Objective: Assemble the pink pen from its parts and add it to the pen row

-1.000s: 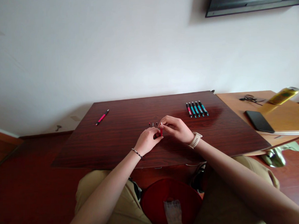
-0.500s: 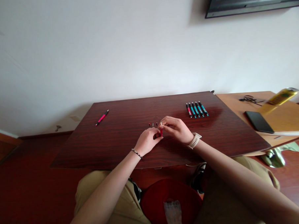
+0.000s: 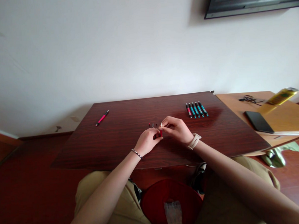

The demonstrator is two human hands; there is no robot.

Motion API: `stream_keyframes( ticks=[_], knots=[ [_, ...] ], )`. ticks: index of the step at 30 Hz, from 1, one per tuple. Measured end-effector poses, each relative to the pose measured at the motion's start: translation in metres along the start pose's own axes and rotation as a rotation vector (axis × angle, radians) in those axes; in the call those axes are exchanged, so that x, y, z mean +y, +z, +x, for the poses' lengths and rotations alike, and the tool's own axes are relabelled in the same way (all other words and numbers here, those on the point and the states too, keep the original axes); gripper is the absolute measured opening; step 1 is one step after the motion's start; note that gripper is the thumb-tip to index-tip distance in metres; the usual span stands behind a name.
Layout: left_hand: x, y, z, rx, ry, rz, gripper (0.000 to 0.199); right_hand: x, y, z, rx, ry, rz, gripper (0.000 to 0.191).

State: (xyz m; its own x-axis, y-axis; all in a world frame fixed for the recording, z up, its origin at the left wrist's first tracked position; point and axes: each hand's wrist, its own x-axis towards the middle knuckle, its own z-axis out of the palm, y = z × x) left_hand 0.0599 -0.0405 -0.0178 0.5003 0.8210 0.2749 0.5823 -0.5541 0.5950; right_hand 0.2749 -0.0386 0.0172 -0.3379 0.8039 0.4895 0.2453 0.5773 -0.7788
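My left hand [image 3: 148, 140] is closed around a red pen barrel [image 3: 161, 133], which stands upright above the dark wooden table [image 3: 121, 139]. At the barrel's top, my right hand [image 3: 176, 129] pinches a small whitish pen part [image 3: 161, 125]. Whether that part sits inside the barrel or just above it I cannot tell. Just beyond my fingers lie three tiny pen pieces: a red-tipped one [image 3: 149, 124], a silvery one [image 3: 153, 125] and a dark one [image 3: 157, 124].
One pink-and-black pen [image 3: 102, 118] lies at the far left. Toward the right is a row of several pens [image 3: 196, 109], mostly blue. A side cabinet adjoins the table, bearing a black phone [image 3: 259, 121], a coiled cable [image 3: 249, 99] and a yellow can [image 3: 282, 96].
The right fingertips have shifted very slightly at the top of the red barrel. Otherwise both hands and the laid-out pens stay where they were.
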Motion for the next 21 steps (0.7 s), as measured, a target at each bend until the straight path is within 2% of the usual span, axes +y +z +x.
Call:
stream_keyframes(
  ticks=[8,21],
  knots=[
    [0.003,-0.002,0.000,0.001,0.003,0.010,0.006,0.007,0.005,-0.004,0.034,0.073,0.077,0.023],
    [0.005,-0.003,0.001,-0.016,0.015,0.125,0.007,0.013,0.004,-0.013,-0.042,0.102,0.121,0.028]
  ],
)
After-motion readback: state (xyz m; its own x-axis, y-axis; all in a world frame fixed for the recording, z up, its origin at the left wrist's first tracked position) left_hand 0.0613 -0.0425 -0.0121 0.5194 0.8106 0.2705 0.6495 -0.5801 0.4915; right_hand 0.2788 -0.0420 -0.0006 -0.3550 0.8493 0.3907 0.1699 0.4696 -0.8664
